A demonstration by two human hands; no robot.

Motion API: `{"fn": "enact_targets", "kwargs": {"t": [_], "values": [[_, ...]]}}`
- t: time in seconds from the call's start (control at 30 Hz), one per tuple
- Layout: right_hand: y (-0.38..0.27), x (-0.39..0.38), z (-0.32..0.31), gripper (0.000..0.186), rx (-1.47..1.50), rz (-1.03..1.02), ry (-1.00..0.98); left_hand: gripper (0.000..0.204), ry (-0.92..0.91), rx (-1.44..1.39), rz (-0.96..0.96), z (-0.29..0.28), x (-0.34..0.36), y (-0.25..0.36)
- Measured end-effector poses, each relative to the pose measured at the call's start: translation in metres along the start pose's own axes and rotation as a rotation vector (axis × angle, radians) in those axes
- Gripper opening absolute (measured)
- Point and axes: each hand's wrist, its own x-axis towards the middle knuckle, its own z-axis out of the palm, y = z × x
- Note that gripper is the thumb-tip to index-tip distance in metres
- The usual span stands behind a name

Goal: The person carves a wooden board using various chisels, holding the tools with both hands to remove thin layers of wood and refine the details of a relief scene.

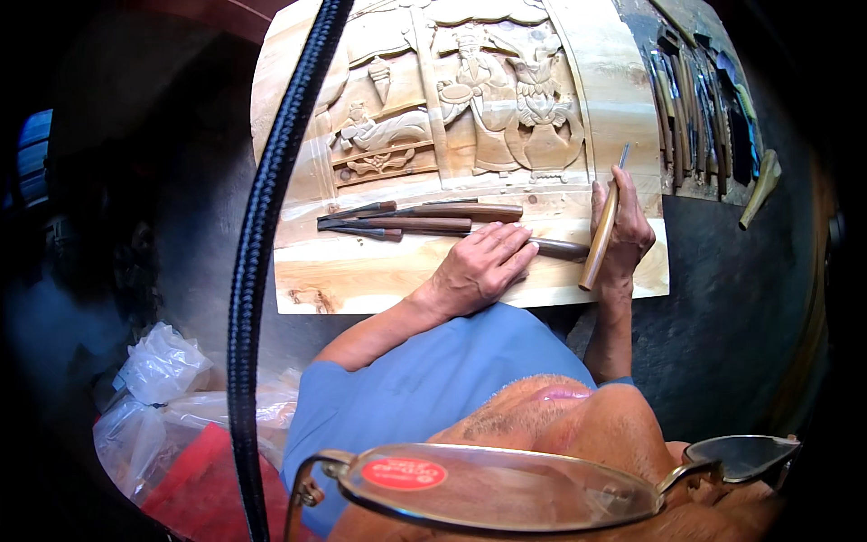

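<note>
My right hand [629,230] is closed round a wood-carving chisel [601,239] at the panel's near right. Its light wooden handle points toward me, and its thin metal blade points away. My left hand [483,264] lies flat near the front edge of the carved wooden panel [361,280], fingers stretched over or against a dark-handled chisel [560,248]; its palm side is hidden. Several more chisels lie left of that hand, among them one with a brown handle [492,212] and a short one [379,234]. Figures and a vase carved in relief [542,117] fill the panel beyond.
A side board [722,185] at the right bears a row of several carving tools [691,117]. A pale-handled mallet or brush-like tool [760,190] lies by its edge. A black braided cable [262,208] crosses the view at left. Plastic bags [163,366] and red material [212,483] lie lower left.
</note>
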Motion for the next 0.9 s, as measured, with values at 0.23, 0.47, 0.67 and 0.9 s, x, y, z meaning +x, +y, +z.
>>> {"fn": "enact_targets", "kwargs": {"t": [0.23, 0.47, 0.67, 0.9], "values": [[-0.004, 0.011, -0.022, 0.030, 0.228, 0.119, 0.016, 0.041, -0.005, -0.023, -0.005, -0.003, 0.007, 0.005], [0.052, 0.098, -0.040, 0.023, 0.248, 0.104, 0.111, 0.046, -0.013, 0.016, -0.019, -0.013, 0.001, 0.009], [0.241, 0.256, 0.000, 0.034, 0.886, 0.438, 0.079, 0.044, 0.055, 0.050, -0.085, -0.017, -0.007, 0.014], [0.258, 0.317, 0.059, 0.031, 0.907, 0.549, 0.133, 0.036, 0.283, 0.335, -0.337, -0.050, -0.072, -0.005]]}}
